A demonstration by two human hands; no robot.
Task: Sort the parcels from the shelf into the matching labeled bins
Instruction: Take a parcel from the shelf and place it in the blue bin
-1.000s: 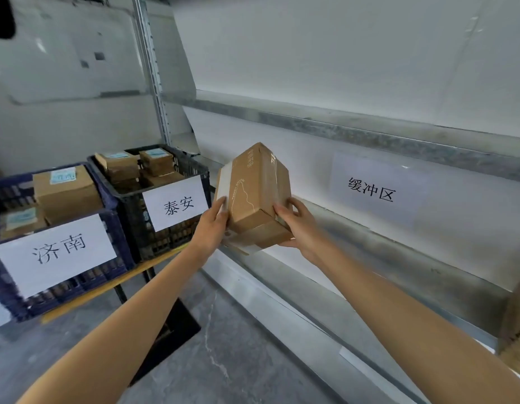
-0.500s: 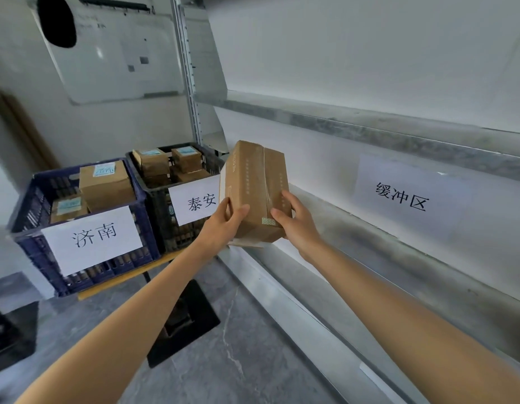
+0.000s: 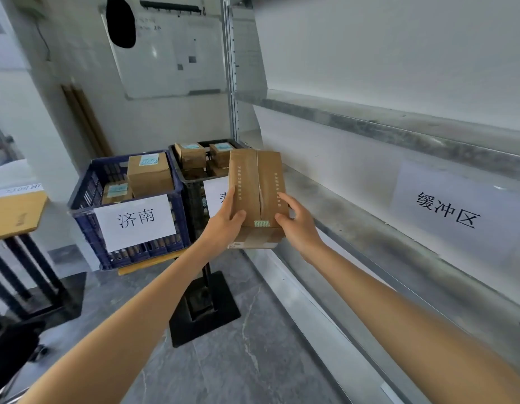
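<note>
Floor (image 3: 253, 330): grey stone, beside the metal shelf (image 3: 369, 217).
Grip: our left hand (image 3: 223, 225) and right hand (image 3: 299, 228) clasp the brown parcel (image 3: 257, 188), upright before the bins.
Progress: we judge it not yet binned; both bins hold parcels.
Labels: blue bin (image 3: 84, 193) 济南; black bin (image 3: 191, 199) half hidden; shelf sign (image 3: 448, 208) 缓冲区.

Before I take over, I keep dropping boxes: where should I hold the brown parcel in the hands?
Hold the parcel by its two side faces near the lower end, one hand from each side, as the left hand and right hand do. It stands upright, its sides flat and parallel.
</note>
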